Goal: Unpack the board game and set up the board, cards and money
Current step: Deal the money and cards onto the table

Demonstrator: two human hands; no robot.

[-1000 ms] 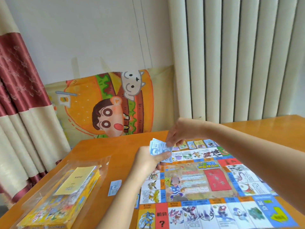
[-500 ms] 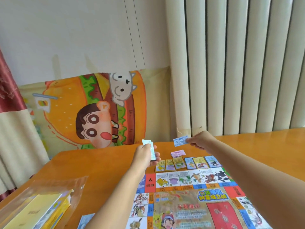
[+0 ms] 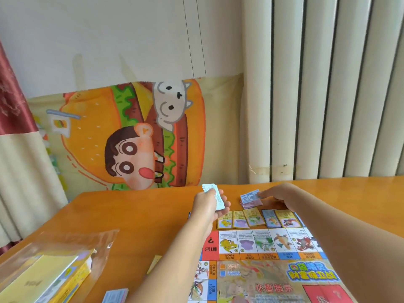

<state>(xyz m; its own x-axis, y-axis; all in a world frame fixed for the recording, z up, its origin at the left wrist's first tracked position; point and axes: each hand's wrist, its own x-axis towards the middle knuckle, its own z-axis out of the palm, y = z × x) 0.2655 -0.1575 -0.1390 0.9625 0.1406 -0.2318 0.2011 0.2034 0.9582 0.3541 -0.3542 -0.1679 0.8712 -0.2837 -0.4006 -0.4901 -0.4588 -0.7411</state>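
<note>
Money sorting: left hand grips the notes; right hand pinches one note at the pile. Next, it likely needs releasing squarely.

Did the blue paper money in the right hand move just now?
Yes. The blue paper banknote, pinched by the right hand, has come down almost onto the pinkish pile of banknotes lying on the orange wooden table.
</note>
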